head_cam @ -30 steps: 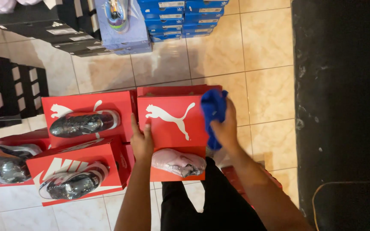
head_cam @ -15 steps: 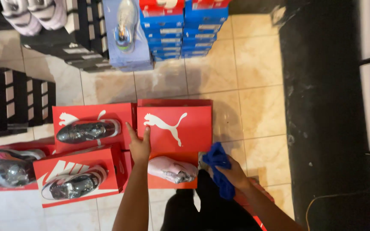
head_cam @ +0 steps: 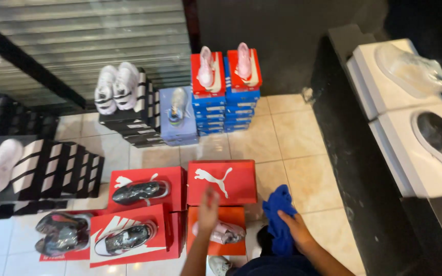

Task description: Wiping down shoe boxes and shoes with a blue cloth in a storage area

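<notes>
Two hands: both in view at the bottom, working over shoe boxes stacked on the floor
Right hand (head_cam: 293, 225): fingers closed around a blue cloth (head_cam: 278, 217), held low just right of the boxes, off any box
Left hand (head_cam: 208, 210): a bit blurred, looks flat with fingers together, over the seam between the plain-topped red box (head_cam: 222, 182) and the orange box (head_cam: 216, 245); can't tell if it's actually pressing down
Orange box: closest to the body, a pink wrapped shoe (head_cam: 220, 232) lies on its lid, just below the left hand
Red box: no shoe on top, lid bare
Left neighbours: two more red boxes, each with a dark wrapped shoe, one behind (head_cam: 140, 191) and one in front (head_cam: 126, 237); another dark pair (head_cam: 60, 234) sits further left
Further out: stack of blue boxes (head_cam: 223, 110) with pink shoes on top, black-and-white boxes (head_cam: 57, 171) on the left, white boxes (head_cam: 410, 122) on a dark ledge at right
Progress guess: cloth is off the boxes right now, so wiping looks paused or between boxes; can't judge which lids are already clean, no visible dust either way
Floor: beige tiles (head_cam: 303, 174)
</notes>
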